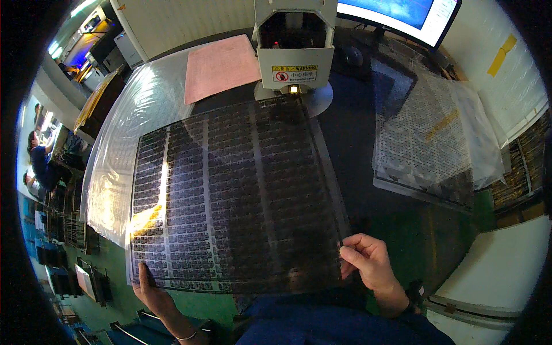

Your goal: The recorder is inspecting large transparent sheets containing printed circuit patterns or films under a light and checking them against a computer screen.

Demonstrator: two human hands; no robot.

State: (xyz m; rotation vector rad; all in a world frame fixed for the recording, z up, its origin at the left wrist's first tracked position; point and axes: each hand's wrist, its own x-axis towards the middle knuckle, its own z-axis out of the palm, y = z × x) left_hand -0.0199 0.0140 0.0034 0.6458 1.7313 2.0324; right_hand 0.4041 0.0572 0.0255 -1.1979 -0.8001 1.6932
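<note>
A large, dark, see-through film sheet (230, 201) printed with rows of small repeated patterns stretches across the middle of the head view. My left hand (153, 297) grips its near left corner, thumb on top and the other fingers hidden beneath. At the near right edge, my right hand (372, 268) pinches the sheet between thumb and curled fingers. The sheet's far right corner lies at the foot of a white machine (296, 63) with a small lit spot and a warning label. Bright glare covers part of the sheet's left side.
A pink sheet (221, 66) and clear plastic film (109, 178) lie on the dark table at left. More patterned film (422, 132) is at right, near a mouse (351, 56) and a monitor (402, 17). Racks (75, 230) and a seated person (40, 158) appear far left.
</note>
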